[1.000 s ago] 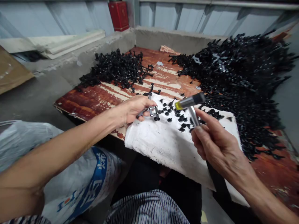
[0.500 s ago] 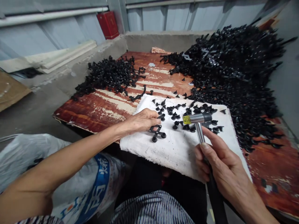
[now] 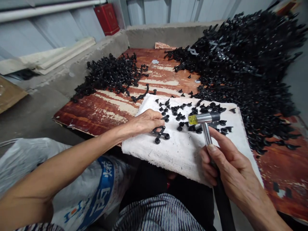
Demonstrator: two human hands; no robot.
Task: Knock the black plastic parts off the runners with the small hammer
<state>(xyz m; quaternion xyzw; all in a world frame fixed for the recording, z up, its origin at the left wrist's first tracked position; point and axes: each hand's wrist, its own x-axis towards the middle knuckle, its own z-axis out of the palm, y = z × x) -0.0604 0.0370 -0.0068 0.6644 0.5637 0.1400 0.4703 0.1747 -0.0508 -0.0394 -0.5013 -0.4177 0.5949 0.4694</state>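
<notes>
My right hand (image 3: pixel 225 157) is closed round the handle of a small mallet (image 3: pixel 204 118), whose metal head has a yellow face on one end and a dark one on the other. The mallet is held above the white padded cloth (image 3: pixel 178 157). On the cloth's left side my left hand (image 3: pixel 150 120) grips a black jointed linkage (image 3: pixel 160 133) of crossed links with round ends. Its fingers are closed and partly hide the piece. Several small black knob-like parts (image 3: pixel 180 117) lie scattered on the cloth between and beyond my hands.
A large heap of black parts (image 3: pixel 240 67) covers the table's right side. A smaller pile of black linkages (image 3: pixel 109 73) lies at left on the worn red-brown tabletop (image 3: pixel 115 104). A low concrete ledge (image 3: pixel 168 35) runs behind. A white plastic sack (image 3: pixel 79 183) stands at lower left.
The view has shifted slightly. Both hands keep their holds, the left on the linkage and the right on the mallet, with hardly any movement over the cloth.
</notes>
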